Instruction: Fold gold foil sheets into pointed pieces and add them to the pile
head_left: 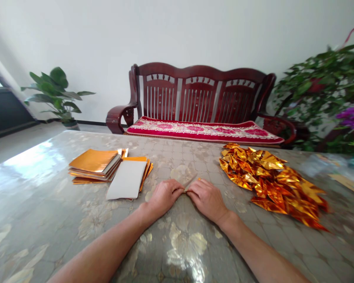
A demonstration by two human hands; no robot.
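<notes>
My left hand and my right hand rest side by side on the table, fingers curled and pinched on a small folded sheet of gold paper held between them. Only a thin edge of the sheet shows past the fingertips. To the left lie stacks of flat gold paper sheets, one stack with its white side up. To the right sits a heap of folded gold paper pieces.
The table has a glossy patterned top. Behind it stands a dark red wooden bench with a red cushion. A potted plant stands at the back left, and leafy plants with purple flowers at the right.
</notes>
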